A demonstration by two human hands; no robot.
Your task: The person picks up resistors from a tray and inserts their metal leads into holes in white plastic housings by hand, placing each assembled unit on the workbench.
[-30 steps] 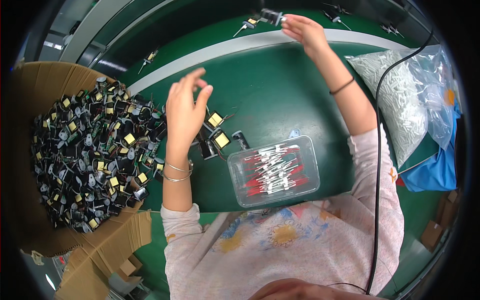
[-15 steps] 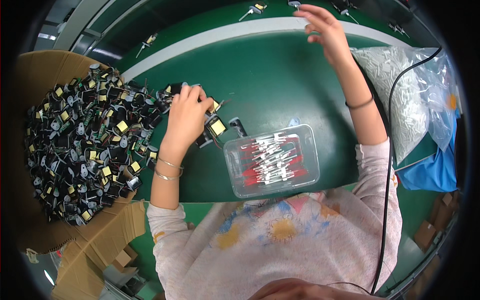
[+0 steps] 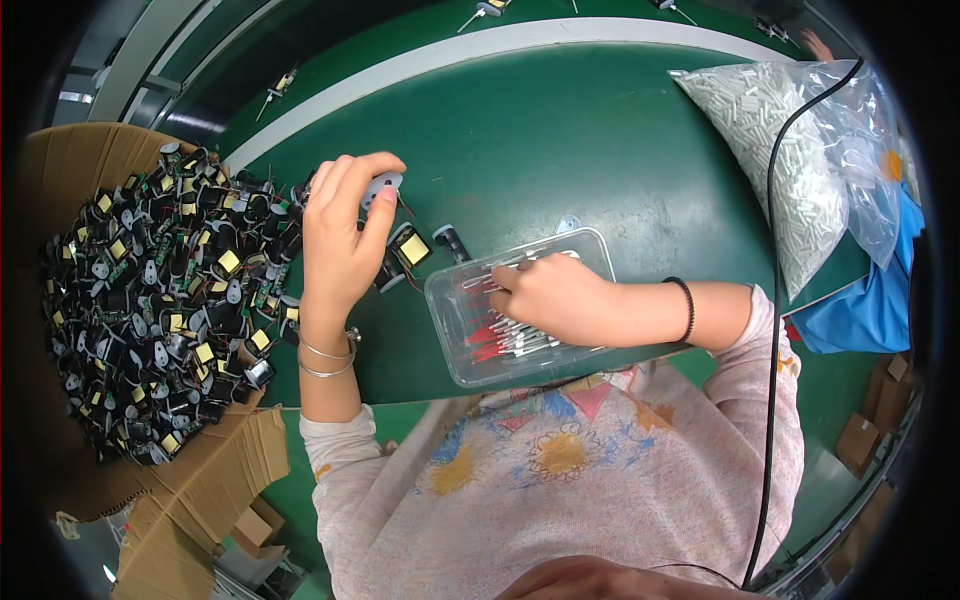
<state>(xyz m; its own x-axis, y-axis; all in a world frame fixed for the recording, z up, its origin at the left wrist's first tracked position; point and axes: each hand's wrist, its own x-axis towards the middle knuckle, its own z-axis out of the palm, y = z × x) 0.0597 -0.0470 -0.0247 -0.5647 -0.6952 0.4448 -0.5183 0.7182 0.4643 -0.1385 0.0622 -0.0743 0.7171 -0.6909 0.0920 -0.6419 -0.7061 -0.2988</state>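
Note:
Between the thumb and fingers of my left hand is a small motor-like part with a grey oval end cap; most of its body is hidden by the hand. Just below, by the thumb, lies a black part with a yellow pad, and beside it a separate black cylinder part. My right hand reaches into a clear plastic box holding thin white-ended sticks and red pieces. Its fingers are closed over the white sticks; the fingertips are partly hidden, so their hold is unclear.
A cardboard box heaped with similar black parts stands at the left. At the right lies a clear bag of small white tubes, crossed by a black cable. Finished-looking parts lie beyond the white strip. Another person's hand shows far right.
My right hand has come back from the far side beyond the white strip into the clear box. My left hand has lifted a grey-capped part from the small group beside the cardboard box.

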